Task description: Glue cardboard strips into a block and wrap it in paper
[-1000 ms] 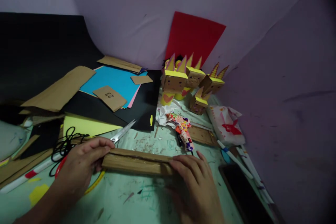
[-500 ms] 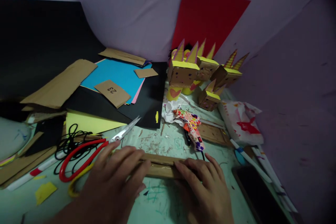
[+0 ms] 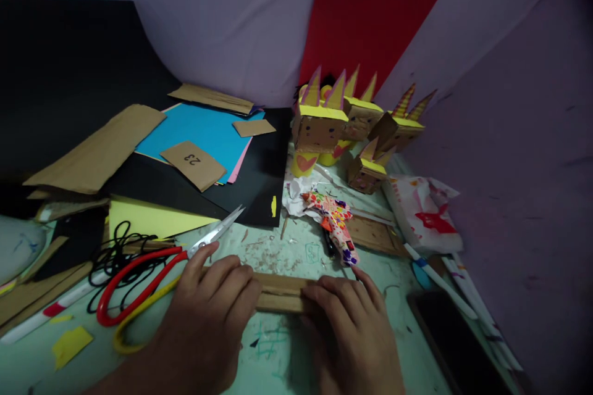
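Observation:
A long folded strip of brown cardboard (image 3: 280, 292) lies flat on the pale green table (image 3: 278, 352) in front of me. My left hand (image 3: 208, 315) lies on its left part with the fingers spread over it. My right hand (image 3: 354, 327) presses down on its right end, fingertips on the strip. Only the middle of the strip shows between the two hands. Scissors with red and yellow handles (image 3: 139, 278) lie just left of my left hand, blades pointing up and right.
Several cardboard box figures with yellow tops and cone horns (image 3: 319, 126) stand at the back by a red sheet (image 3: 365, 24). Stacked coloured paper and cardboard (image 3: 194, 136) fills the left. A patterned glue gun (image 3: 336, 222), black cord (image 3: 123, 250), a tissue pack (image 3: 424, 210) and a dark phone (image 3: 451, 339) lie around.
My left hand slid right along the strip, from its left end to its middle, uncovering the scissor handles. The right hand stayed on the right end. The view shifted slightly.

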Demonstrator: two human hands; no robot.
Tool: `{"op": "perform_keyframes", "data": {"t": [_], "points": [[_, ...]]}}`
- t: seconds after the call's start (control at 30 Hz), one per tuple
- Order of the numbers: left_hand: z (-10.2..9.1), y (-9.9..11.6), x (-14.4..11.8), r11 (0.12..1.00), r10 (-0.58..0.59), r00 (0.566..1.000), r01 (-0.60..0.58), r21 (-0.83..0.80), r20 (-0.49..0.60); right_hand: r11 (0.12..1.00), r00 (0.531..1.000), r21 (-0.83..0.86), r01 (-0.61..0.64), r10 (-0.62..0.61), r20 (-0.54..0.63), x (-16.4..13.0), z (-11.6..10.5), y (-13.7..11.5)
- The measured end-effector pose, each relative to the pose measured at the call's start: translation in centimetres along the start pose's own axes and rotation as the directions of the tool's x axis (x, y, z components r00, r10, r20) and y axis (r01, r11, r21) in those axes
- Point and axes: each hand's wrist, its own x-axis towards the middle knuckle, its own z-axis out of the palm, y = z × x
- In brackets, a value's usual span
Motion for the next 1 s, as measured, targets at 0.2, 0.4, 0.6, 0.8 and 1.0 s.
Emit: {"op": "perform_keyframes", "data": {"t": [0.2, 0.4, 0.6, 0.8, 1.0], "points": [[0.2, 0.4, 0.3, 1.000, 0.018, 1.000, -0.018, 0.004, 0.013, 0.999, 0.998, 0.022, -0.040, 0.039, 0.040, 0.3, 0.9, -0.5], [-2.3, -2.3, 0.5, 0.995, 0.014, 0.996, -0.005, -0.102, 0.085, 1.000, 0.999, 0.009, 0.012, -0.012, 0.040, -0.1, 1.0, 0.3], [-5.9, -6.7, -1.5, 0.984, -0.106, 0.993, 0.112, -0.136, 0.049, 0.940, 0.947, -0.153, 0.304, -0.281, 0.155, -0.5, 0.9, 2.7], [-4.2, -4.6, -1.4, 0.942, -0.126, 0.977, 0.172, -0.288, 0.173, 0.913, 0.930, -0.201, 0.354, -0.319, 0.184, -0.9, 1.0, 3.3], [-3.0, -3.4, -0.5, 0.929, -0.121, 0.975, 0.176, -0.325, 0.184, 0.956, 0.965, -0.154, 0.248, -0.230, 0.127, -0.6, 0.8, 2.4]]}}
